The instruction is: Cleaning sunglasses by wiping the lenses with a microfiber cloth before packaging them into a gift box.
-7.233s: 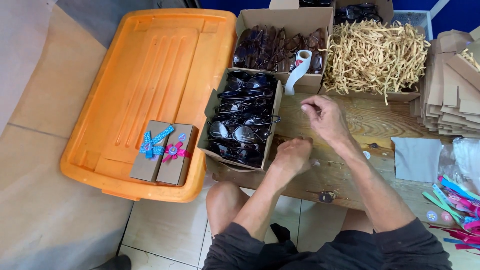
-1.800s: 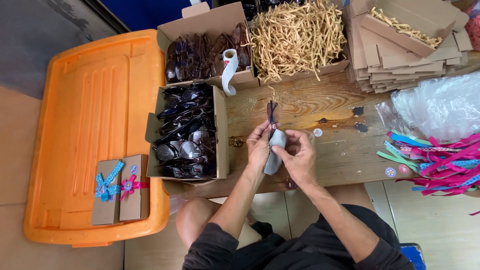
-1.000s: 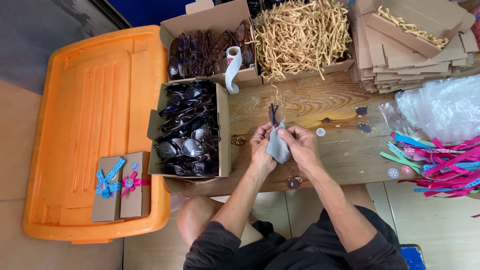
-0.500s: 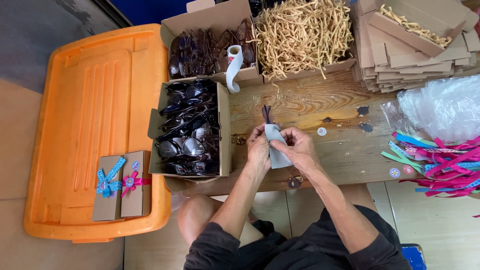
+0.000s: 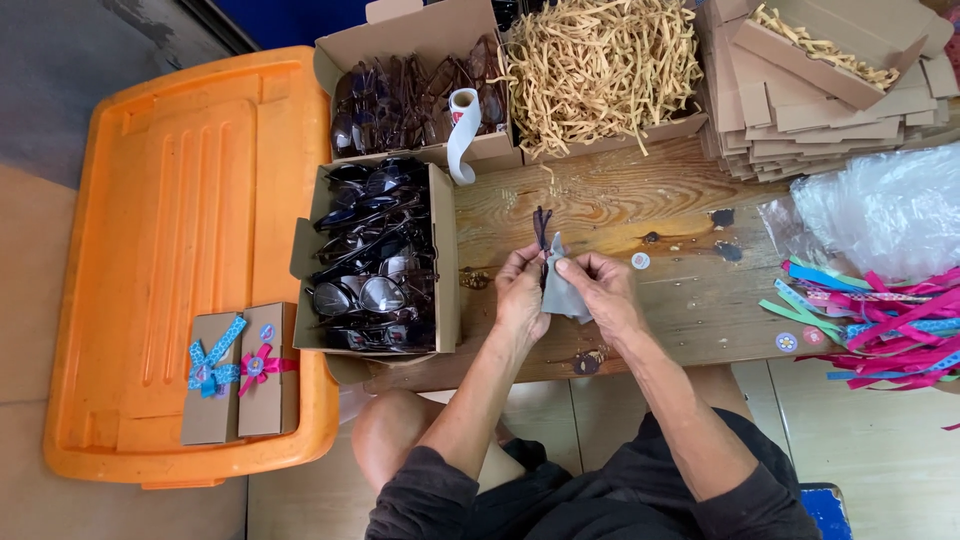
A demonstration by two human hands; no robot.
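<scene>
My left hand [image 5: 520,298] grips a pair of dark-framed glasses [image 5: 541,226], held on edge so the frame sticks up past my fingers. My right hand [image 5: 605,295] pinches a small grey cloth [image 5: 563,294] against the glasses. Both hands are over the wooden table [image 5: 640,215], close to its front edge. Just left of my hands stands an open cardboard box of dark glasses [image 5: 375,258].
A second box of brown glasses [image 5: 410,95] with a white tape roll [image 5: 461,120] stands behind. Shredded paper fills a box [image 5: 600,65] at the back. Flat cardboard boxes [image 5: 820,95], clear bags [image 5: 885,215] and ribbons [image 5: 880,320] lie right. Two ribboned boxes [image 5: 237,375] rest on an orange lid [image 5: 180,250].
The cloth has shifted up and down over the glasses between my fingers; earlier my hands were empty on the table. The glasses stay held upright in my left hand.
</scene>
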